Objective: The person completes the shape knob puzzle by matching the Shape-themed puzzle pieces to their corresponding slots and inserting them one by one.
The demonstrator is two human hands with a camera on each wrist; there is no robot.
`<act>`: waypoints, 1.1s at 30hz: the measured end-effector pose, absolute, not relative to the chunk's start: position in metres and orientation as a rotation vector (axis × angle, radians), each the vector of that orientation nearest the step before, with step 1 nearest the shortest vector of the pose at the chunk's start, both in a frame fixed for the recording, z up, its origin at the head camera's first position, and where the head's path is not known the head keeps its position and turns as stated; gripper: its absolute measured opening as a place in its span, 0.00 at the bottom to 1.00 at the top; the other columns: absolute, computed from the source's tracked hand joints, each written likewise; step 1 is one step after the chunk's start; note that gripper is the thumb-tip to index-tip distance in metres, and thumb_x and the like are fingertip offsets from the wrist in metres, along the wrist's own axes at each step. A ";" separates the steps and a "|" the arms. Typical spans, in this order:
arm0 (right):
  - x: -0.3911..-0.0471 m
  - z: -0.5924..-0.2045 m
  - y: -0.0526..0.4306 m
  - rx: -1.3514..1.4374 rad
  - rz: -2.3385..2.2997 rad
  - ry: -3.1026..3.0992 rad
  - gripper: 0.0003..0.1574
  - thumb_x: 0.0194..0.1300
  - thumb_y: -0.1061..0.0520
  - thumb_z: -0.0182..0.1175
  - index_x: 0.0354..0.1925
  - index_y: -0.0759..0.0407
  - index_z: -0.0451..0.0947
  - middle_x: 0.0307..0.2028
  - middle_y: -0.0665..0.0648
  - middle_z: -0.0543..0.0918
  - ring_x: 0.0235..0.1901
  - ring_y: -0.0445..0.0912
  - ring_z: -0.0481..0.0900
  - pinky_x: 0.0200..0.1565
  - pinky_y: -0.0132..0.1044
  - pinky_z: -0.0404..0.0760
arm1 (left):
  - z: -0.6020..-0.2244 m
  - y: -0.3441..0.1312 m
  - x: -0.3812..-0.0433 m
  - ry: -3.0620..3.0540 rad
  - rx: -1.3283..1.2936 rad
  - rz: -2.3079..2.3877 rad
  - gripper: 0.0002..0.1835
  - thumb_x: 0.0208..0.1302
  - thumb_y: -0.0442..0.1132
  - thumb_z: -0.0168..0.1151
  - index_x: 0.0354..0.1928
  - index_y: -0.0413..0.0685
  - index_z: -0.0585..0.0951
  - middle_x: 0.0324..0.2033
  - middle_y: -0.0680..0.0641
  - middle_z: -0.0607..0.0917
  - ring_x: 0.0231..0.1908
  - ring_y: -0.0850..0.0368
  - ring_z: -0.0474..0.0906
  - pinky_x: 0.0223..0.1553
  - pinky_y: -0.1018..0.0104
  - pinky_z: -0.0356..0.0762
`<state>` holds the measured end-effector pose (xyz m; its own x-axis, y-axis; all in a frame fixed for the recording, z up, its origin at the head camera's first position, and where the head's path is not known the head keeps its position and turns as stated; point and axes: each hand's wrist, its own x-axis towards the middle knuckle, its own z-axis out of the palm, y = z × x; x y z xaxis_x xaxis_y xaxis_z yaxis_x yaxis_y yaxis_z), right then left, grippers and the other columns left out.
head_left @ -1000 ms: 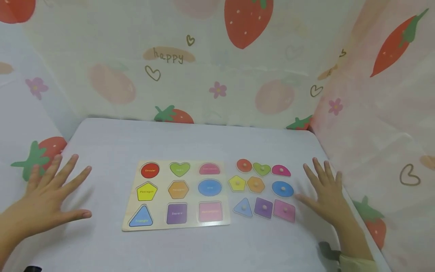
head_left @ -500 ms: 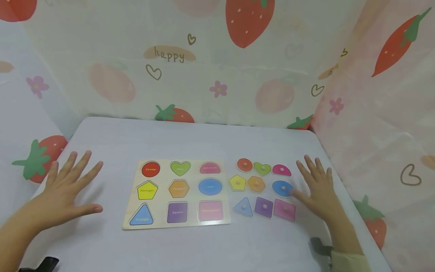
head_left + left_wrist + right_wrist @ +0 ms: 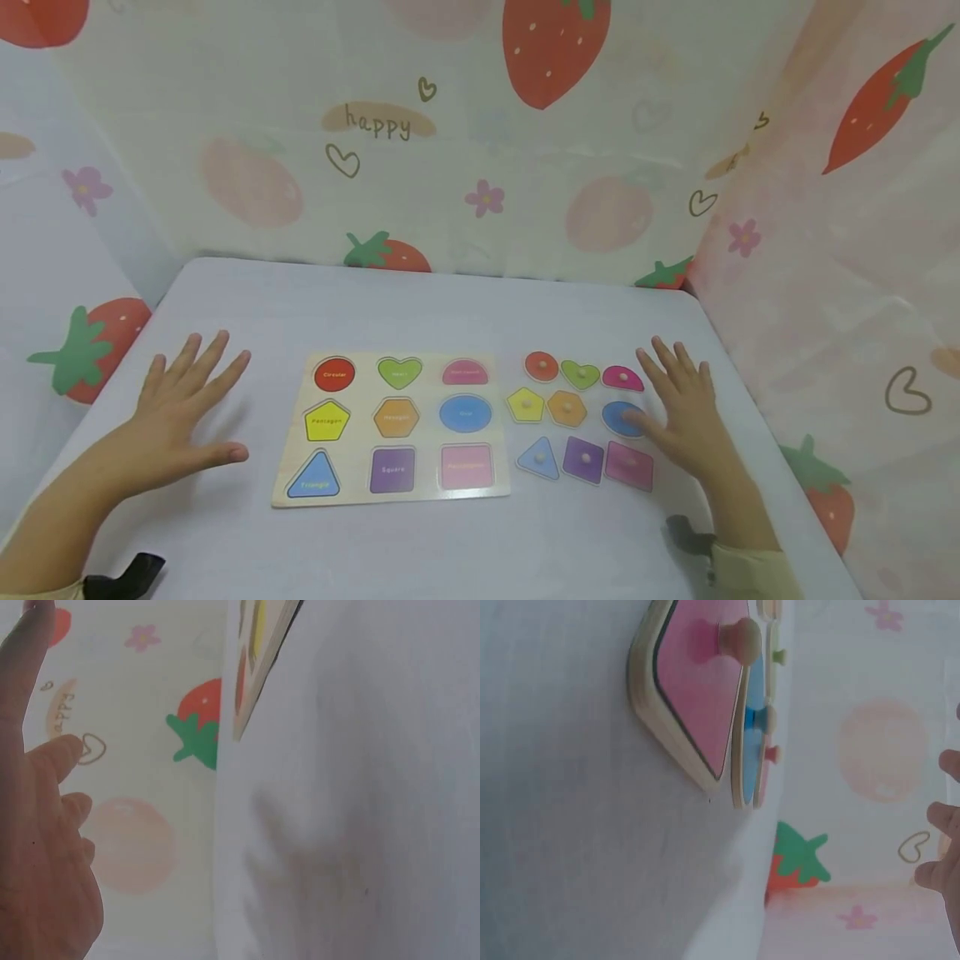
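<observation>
My left hand (image 3: 180,417) is held above the white table with fingers spread, left of a wooden shape puzzle board (image 3: 358,450). The board bears printed, labelled shapes. To its right lie loose knobbed puzzle pieces, among them a red circle (image 3: 536,367), a yellow pentagon (image 3: 519,408), a purple square (image 3: 577,467) and a pink rectangle (image 3: 628,468). My right hand (image 3: 686,421) hovers at their right, fingers spread; its thumb overlaps the blue oval piece (image 3: 617,417) in the head view. In the right wrist view, fingertips (image 3: 945,817) stay apart from the pieces. Both hands hold nothing.
A strawberry-patterned cloth (image 3: 480,142) stands as a wall behind the table (image 3: 450,550) and along both sides. Black wrist mounts (image 3: 127,577) show at both forearms. The left wrist view catches only a corner of the board (image 3: 259,690).
Both hands have moved inward over the table, the left one rightward toward the board and the right one leftward over the pieces. Board and pieces have stayed in place.
</observation>
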<state>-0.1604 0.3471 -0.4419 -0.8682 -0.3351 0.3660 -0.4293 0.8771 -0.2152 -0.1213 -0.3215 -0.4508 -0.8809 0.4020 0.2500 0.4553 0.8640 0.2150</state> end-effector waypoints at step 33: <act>-0.188 -0.434 0.299 0.683 0.671 -2.645 0.52 0.64 0.42 0.69 0.79 0.48 0.58 0.78 0.57 0.61 0.80 0.60 0.49 0.77 0.66 0.40 | -0.471 -0.294 -0.127 -2.937 -0.657 -0.979 0.63 0.52 0.55 0.77 0.83 0.64 0.45 0.83 0.47 0.43 0.81 0.41 0.30 0.74 0.28 0.36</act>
